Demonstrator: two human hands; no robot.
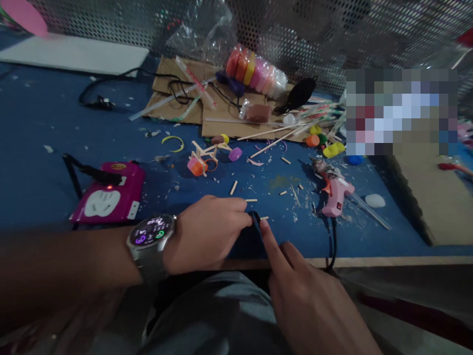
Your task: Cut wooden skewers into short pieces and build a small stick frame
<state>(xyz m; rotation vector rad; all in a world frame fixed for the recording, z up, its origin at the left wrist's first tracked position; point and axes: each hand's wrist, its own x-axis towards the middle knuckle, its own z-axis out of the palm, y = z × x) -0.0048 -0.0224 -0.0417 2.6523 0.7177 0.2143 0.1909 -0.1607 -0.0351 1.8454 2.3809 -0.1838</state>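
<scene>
One blue table (48,187) lies ahead of one fist-like left hand (209,232) and one right hand (308,286), index finger (272,244) extended, whose grips I cannot tell, with one clear packet (269,81) of coloured lumps (250,69) beyond, one pink glue gun (335,198) rightward, one dark tool (255,217) and one pale stick (265,218) at their fingertips (263,225).
</scene>
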